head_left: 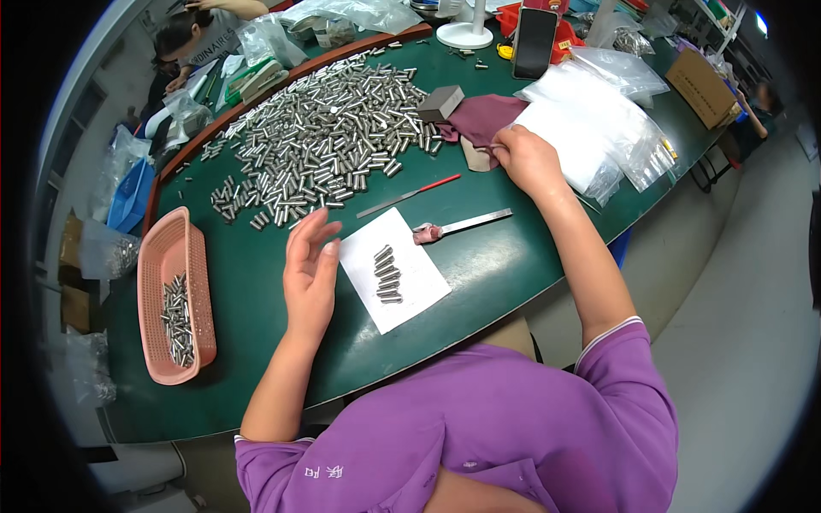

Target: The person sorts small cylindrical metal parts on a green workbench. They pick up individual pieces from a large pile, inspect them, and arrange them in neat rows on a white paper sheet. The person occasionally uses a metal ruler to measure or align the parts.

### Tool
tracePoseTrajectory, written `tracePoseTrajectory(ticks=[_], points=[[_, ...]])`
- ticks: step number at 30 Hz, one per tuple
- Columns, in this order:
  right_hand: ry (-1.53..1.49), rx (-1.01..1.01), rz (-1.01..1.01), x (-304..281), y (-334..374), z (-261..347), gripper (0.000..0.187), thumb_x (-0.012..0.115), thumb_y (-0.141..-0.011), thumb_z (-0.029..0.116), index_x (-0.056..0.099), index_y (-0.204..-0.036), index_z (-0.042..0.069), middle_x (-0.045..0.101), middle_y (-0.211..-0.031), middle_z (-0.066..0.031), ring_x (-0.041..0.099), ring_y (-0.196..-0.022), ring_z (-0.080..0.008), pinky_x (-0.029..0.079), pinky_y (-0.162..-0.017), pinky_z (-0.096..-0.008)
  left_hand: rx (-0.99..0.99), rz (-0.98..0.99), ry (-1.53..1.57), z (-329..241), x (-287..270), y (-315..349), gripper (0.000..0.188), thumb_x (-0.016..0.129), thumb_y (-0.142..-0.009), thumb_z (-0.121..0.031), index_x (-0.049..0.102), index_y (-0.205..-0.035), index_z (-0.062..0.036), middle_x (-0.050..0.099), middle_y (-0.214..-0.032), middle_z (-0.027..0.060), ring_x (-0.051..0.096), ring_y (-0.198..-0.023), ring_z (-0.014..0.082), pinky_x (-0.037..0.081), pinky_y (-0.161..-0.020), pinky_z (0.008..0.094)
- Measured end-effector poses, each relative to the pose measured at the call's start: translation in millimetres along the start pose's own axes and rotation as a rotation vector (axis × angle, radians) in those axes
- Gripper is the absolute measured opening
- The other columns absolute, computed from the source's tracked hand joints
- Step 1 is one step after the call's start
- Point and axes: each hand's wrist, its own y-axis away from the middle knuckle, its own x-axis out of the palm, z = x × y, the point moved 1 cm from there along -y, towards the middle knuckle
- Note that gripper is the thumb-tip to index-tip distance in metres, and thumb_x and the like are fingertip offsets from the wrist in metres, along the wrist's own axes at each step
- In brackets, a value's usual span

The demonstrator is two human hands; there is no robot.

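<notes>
Beyond the free, half-curled fingers of the left hand (pixel 310 278) spreads a pile of metal cylinders (pixel 342 124); a careless sweep could roll some away. Just right of that thumb, bumping the white sheet (pixel 419 295) could scatter its short row of cylinders (pixel 387 275). The maroon cloth (pixel 489 117) lies at the fingertips of the right hand (pixel 532 162); whether they grip it, I cannot tell. The pile looks shiny and jumbled, the cloth rumpled, the row side by side.
</notes>
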Motion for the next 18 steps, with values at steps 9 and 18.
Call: tracePoseTrajectory(ticks=[9, 18], points=[[-0.297, 0.163, -0.145, 3, -18, -13, 0.018, 0.057, -0.089, 0.021, 0.062, -0.091, 0.005, 0.066, -0.085, -0.0166, 0.062, -0.078, -0.0375, 0.049, -0.07, -0.0446, -0.551, 0.255, 0.337, -14, 157, -114, 0.041, 0.043, -0.096, -0.008, 0.04, -0.135, 0.0007, 0.053, -0.124, 0.0148, 0.064, -0.096, 0.0226, 0.055, -0.078, 0.0304], [-0.618, 0.163, -0.042, 4, -5, -21, 0.02, 0.061, -0.086, 0.015, 0.062, -0.102, 0.002, 0.064, -0.074, -0.0088, 0.06, -0.065, -0.02, 0.048, -0.062, -0.0325, -0.456, 0.03, 0.287, 38, 231, -152, 0.014, 0.056, -0.09, -0.003, 0.052, -0.101, 0.0034, 0.06, -0.076, 0.0059, 0.061, -0.063, 0.0114, 0.055, -0.056, 0.0226]])
